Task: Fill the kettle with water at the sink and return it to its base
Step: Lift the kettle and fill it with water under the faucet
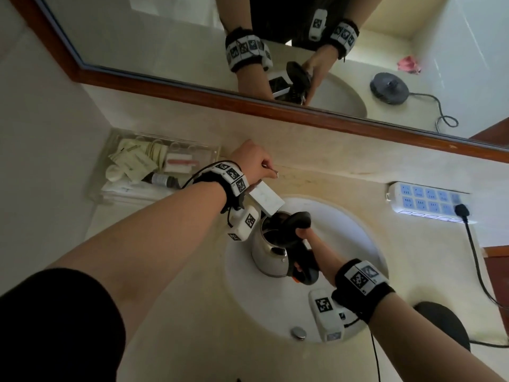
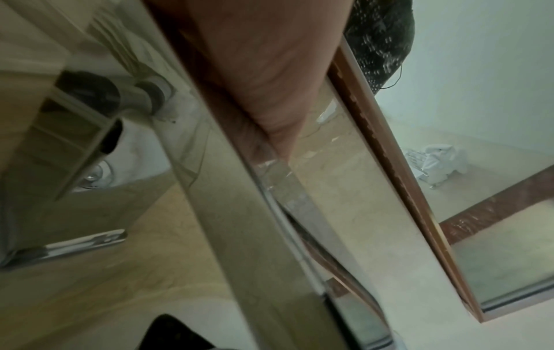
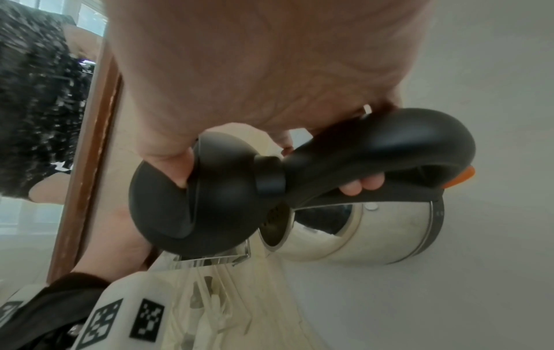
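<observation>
A steel kettle [image 1: 268, 255] [image 3: 374, 232] with a black handle hangs over the white sink basin [image 1: 344, 230], its mouth under the flat chrome spout [image 1: 265, 201]. My right hand [image 1: 305, 235] [image 3: 270, 94] grips the handle, and its thumb holds the black lid [image 1: 298, 219] [image 3: 192, 201] tipped open. At the back of the sink my left hand [image 1: 252, 162] [image 2: 270, 83] holds the thin faucet lever [image 1: 271, 170] [image 2: 299, 203]. I cannot tell whether water is running. The black kettle base [image 1: 446, 323] sits on the counter at the lower right.
A clear tray of toiletries [image 1: 154, 164] stands left of the faucet. A white power strip [image 1: 429, 202] with a black plug and cord lies to the right. A wood-framed mirror [image 1: 192, 37] runs along the back. The drain knob [image 1: 298, 332] sits at the basin's near rim.
</observation>
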Demonstrator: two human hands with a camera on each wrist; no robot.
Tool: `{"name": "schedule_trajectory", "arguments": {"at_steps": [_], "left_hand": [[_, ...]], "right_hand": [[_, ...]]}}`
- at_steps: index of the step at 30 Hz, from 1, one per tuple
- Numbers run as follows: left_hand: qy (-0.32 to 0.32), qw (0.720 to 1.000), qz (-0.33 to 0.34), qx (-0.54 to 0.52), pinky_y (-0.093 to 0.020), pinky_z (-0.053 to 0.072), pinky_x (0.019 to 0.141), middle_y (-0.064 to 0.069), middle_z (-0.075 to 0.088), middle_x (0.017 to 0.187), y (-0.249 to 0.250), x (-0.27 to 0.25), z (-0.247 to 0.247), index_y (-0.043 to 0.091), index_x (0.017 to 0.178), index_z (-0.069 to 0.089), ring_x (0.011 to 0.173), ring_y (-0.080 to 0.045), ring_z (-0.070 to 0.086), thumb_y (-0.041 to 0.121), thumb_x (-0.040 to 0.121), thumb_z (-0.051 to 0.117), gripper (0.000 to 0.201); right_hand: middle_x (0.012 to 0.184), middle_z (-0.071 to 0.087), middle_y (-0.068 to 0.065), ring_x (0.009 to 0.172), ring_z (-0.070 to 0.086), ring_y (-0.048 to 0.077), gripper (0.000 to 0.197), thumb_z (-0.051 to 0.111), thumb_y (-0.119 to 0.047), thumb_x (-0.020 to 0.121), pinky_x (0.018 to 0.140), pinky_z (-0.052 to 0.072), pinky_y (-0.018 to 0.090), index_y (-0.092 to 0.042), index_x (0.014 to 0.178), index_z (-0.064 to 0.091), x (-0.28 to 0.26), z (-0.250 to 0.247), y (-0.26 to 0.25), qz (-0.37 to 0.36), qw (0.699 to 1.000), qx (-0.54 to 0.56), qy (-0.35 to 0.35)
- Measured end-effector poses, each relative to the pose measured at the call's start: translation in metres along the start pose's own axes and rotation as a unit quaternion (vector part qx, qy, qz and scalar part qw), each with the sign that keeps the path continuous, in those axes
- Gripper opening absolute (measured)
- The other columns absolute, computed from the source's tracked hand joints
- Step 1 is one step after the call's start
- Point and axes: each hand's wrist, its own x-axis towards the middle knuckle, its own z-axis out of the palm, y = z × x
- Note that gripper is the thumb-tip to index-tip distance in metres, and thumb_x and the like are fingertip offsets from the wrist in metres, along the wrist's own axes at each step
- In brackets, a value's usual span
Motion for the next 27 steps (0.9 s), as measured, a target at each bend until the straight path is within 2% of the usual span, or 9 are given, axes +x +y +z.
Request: {"name": "schedule_trajectory", "arguments": {"at_steps": [4,8,10,12,15,19,22,24,27], "left_hand": [[0.01,1.0,-0.004,-0.012,-0.036,0.051,0.088,0.001,0.067,0.097,-0.001,0.001,0.002,0.032,0.08,0.077,0.098,-0.017,0.056,0.049,0.078,0.077,0.018],[0.027,0.999,-0.001,-0.024,-0.035,0.049,0.091,0.002,0.073,0.091,-0.003,0.004,0.005,0.025,0.087,0.081,0.106,-0.018,0.053,0.046,0.081,0.075,0.023],[0.035,0.999,-0.003,-0.032,-0.033,0.048,0.091,0.003,0.074,0.09,-0.005,0.005,0.008,0.023,0.091,0.082,0.109,-0.019,0.051,0.044,0.082,0.075,0.024],[0.038,0.998,-0.01,-0.04,-0.032,0.048,0.09,0.003,0.074,0.09,-0.006,0.006,0.01,0.024,0.091,0.082,0.109,-0.019,0.052,0.045,0.082,0.074,0.024],[0.041,0.998,-0.024,-0.051,-0.027,0.048,0.089,0.001,0.074,0.093,-0.008,0.008,0.013,0.027,0.089,0.081,0.103,-0.017,0.057,0.046,0.08,0.075,0.023],[0.045,0.996,-0.031,-0.064,-0.027,0.048,0.087,-0.002,0.07,0.101,-0.008,0.009,0.013,0.03,0.087,0.081,0.098,-0.015,0.058,0.045,0.078,0.075,0.018],[0.042,0.996,-0.03,-0.073,-0.024,0.048,0.086,0.001,0.072,0.097,-0.009,0.009,0.011,0.028,0.089,0.081,0.095,-0.012,0.058,0.042,0.08,0.075,0.018],[0.043,0.995,-0.03,-0.079,-0.028,0.053,0.088,0.003,0.072,0.093,-0.008,0.008,0.01,0.028,0.089,0.081,0.092,-0.011,0.061,0.041,0.078,0.075,0.018],[0.032,0.996,-0.026,-0.085,-0.031,0.057,0.083,0.005,0.074,0.087,-0.006,0.006,0.007,0.024,0.089,0.082,0.083,-0.011,0.067,0.038,0.079,0.076,0.018]], "right_hand": [[0.08,0.069,0.01,0.072,0.065,0.03,0.048,0.044,-0.057,0.094,0.074,0.057,0.037,-0.015,0.116,0.054,0.004,0.0,-0.009,0.016,1.0,-0.007,0.012],[0.065,0.071,0.004,0.069,0.062,0.029,0.047,0.043,-0.054,0.095,0.071,0.055,0.035,-0.013,0.113,0.055,0.007,0.0,-0.014,0.021,0.999,-0.016,0.022],[0.066,0.07,0.006,0.07,0.062,0.029,0.051,0.045,-0.058,0.091,0.074,0.055,0.038,-0.012,0.111,0.055,0.009,0.001,-0.016,0.027,0.999,-0.018,0.019],[0.068,0.07,0.008,0.071,0.062,0.03,0.064,0.05,-0.067,0.079,0.083,0.055,0.042,-0.011,0.108,0.057,0.011,0.0,-0.018,0.04,0.999,-0.017,0.014],[0.075,0.068,0.014,0.074,0.065,0.03,0.077,0.053,-0.073,0.067,0.089,0.054,0.045,-0.01,0.11,0.058,0.014,-0.002,-0.019,0.058,0.998,-0.022,0.005],[0.081,0.065,0.018,0.077,0.064,0.03,0.075,0.055,-0.071,0.067,0.085,0.053,0.043,-0.007,0.106,0.061,0.014,-0.003,-0.022,0.071,0.997,-0.018,-0.006],[0.081,0.065,0.016,0.075,0.063,0.029,0.074,0.057,-0.07,0.066,0.078,0.054,0.038,-0.004,0.1,0.064,0.015,-0.004,-0.022,0.073,0.997,-0.017,0.0],[0.081,0.066,0.016,0.076,0.064,0.029,0.074,0.058,-0.069,0.066,0.078,0.055,0.038,-0.004,0.101,0.065,0.015,-0.003,-0.022,0.076,0.997,-0.015,0.001],[0.082,0.066,0.017,0.077,0.064,0.03,0.069,0.058,-0.066,0.071,0.074,0.055,0.037,-0.004,0.101,0.065,0.016,-0.002,-0.022,0.077,0.997,-0.003,0.008]]}}
